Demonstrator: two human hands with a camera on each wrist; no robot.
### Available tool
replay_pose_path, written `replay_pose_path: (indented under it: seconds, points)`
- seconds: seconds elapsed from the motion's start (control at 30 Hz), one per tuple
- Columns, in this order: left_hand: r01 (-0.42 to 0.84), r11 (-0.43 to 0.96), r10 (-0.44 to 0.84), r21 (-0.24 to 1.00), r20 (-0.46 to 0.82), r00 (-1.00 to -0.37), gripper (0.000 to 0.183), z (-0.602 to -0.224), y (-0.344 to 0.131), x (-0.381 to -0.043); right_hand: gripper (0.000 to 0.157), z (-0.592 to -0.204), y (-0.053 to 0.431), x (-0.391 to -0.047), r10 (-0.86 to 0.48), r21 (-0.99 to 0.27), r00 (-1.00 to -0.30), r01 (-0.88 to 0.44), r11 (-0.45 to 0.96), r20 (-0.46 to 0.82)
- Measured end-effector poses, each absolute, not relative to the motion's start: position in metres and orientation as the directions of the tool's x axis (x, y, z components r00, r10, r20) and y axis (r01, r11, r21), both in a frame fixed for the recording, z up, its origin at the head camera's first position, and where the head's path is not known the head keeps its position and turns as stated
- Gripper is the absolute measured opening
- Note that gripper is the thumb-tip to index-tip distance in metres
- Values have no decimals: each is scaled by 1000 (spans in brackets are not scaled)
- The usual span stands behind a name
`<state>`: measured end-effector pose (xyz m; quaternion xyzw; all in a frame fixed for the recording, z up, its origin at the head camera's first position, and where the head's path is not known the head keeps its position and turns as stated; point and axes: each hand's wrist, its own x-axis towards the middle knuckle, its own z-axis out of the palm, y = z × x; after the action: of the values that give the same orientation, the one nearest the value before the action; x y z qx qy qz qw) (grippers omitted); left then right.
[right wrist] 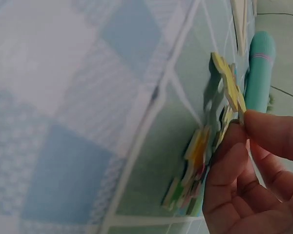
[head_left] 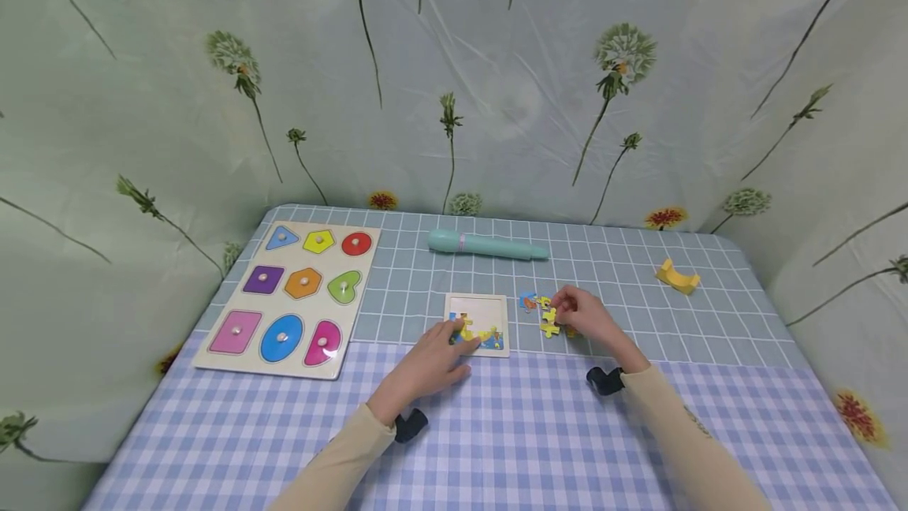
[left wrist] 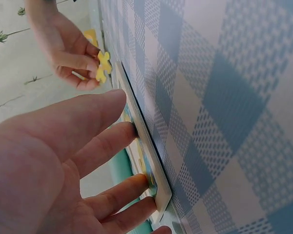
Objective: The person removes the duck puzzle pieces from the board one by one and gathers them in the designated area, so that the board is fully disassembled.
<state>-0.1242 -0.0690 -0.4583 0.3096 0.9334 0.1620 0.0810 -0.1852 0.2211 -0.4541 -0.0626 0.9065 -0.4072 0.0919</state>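
A small square wooden puzzle tray lies near the middle of the table, with joined yellow and blue pieces along its lower part. Fingers of my left hand rest on these pieces and the tray's near side, stretched out with gaps between them in the left wrist view. To the right of the tray, my right hand pinches a yellow jigsaw piece between thumb and fingertips. The right wrist view shows that piece tilted above the cloth. Loose jigsaw pieces lie beneath and beside the right hand, partly hidden by it.
A shape board with knobbed colored shapes lies at the left. Behind the tray is a teal wand-like object. A yellow curved block sits at the far right. Floral fabric walls in the table's back and sides.
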Motion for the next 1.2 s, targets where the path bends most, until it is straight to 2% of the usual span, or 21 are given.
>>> replay_pose_path:
  seconds: [0.33, 0.73, 0.93, 1.2]
  points:
    - [548, 754, 597, 362, -30, -802, 40, -459, -69, -126, 13, -457, 218, -185, -248, -613, -969, -192, 767, -6]
    - [556, 734, 604, 389, -1, -797, 37, -459, -73, -130, 15, -460, 213, -184, -293, -539, -955, -269, 798, 42]
    - [563, 714, 610, 417, 25, -792, 39, -462, -85, -129, 14, -453, 199, -182, -321, -611, -945, -293, 735, 67]
    - [522, 737, 584, 430, -15, -812, 37, -462, -98, -127, 16, -452, 147, -182, -501, -719, -863, -386, 579, 60]
